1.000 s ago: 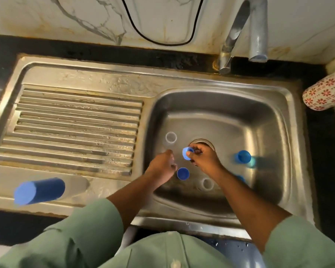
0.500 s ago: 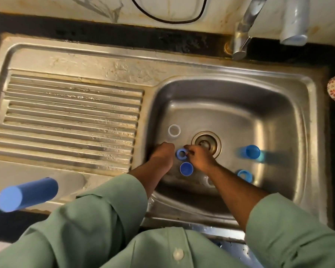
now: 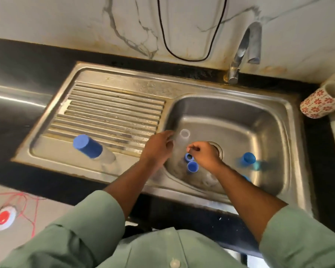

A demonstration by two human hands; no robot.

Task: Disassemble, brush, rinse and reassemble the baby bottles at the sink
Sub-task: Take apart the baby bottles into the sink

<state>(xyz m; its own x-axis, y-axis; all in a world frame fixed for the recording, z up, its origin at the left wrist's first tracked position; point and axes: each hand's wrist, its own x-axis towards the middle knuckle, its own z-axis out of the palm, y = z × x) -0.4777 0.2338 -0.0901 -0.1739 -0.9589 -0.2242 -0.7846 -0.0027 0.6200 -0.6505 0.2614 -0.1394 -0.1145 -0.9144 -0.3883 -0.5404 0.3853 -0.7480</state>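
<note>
Red-and-white round object [image 3: 3,219] on the floor at far left, red thread around it. Capped bottle [image 3: 91,148] with blue cap lies on its side near the front-left corner of the sink's drainboard [image 3: 112,113]. Left hand [image 3: 159,147] at the basin's left edge, fingers curled round a clear bottle body [image 3: 182,140], mouth up and open. Right hand [image 3: 204,154] just right of it, over the basin floor near the drain, thumb and fingertips pinched together; too blurred to tell whether anything is between them. Blue ring [image 3: 189,157] and small blue cap [image 3: 192,166] sit on the basin floor between the two hands, just beside each other. Clear piece [image 3: 209,179] near the basin's front wall, blurred. Another blue-capped bottle [image 3: 249,159] lies toward the basin's right side; another blue bit [image 3: 247,178] near it, mostly hidden by the right forearm. Tap [image 3: 244,51] at the sink's back-right corner. Floral mug [image 3: 321,104] on the counter past the sink's right edge.
</note>
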